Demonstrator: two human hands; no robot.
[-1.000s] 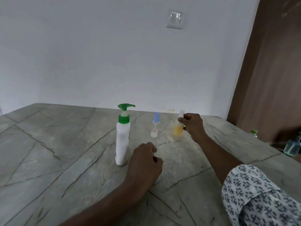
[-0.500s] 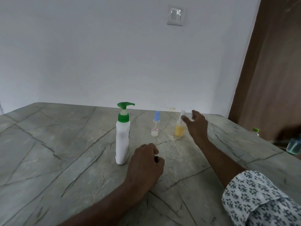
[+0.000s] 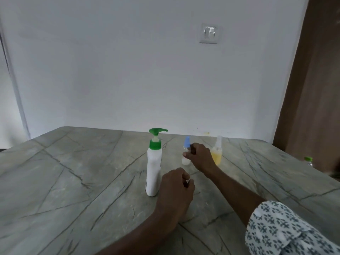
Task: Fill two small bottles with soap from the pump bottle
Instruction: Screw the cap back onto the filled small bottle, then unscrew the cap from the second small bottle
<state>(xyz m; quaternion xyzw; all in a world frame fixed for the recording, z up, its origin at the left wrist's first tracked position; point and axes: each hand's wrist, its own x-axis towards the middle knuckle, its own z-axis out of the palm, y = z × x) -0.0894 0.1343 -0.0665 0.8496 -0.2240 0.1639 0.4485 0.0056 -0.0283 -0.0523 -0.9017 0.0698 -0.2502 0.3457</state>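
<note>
A white pump bottle (image 3: 154,170) with a green pump head stands upright on the marble table (image 3: 73,177). To its right stands a small clear bottle with a blue cap (image 3: 186,144); my right hand (image 3: 199,157) grips its middle with curled fingers. Just right of that hand stands a second small bottle (image 3: 217,153), holding yellow liquid under a clear cap, with nothing touching it. My left hand (image 3: 175,192) rests on the table right of the pump bottle's base, fingers loosely curled, holding nothing that I can see.
The grey veined table meets a white wall at the back. A brown wooden panel (image 3: 312,89) stands at the right. A green-capped bottle (image 3: 308,161) shows beyond the table's right edge.
My right hand let go of the yellow bottle, moved left and took hold of the blue-capped bottle. My left hand stayed in place. The view tilted upward.
</note>
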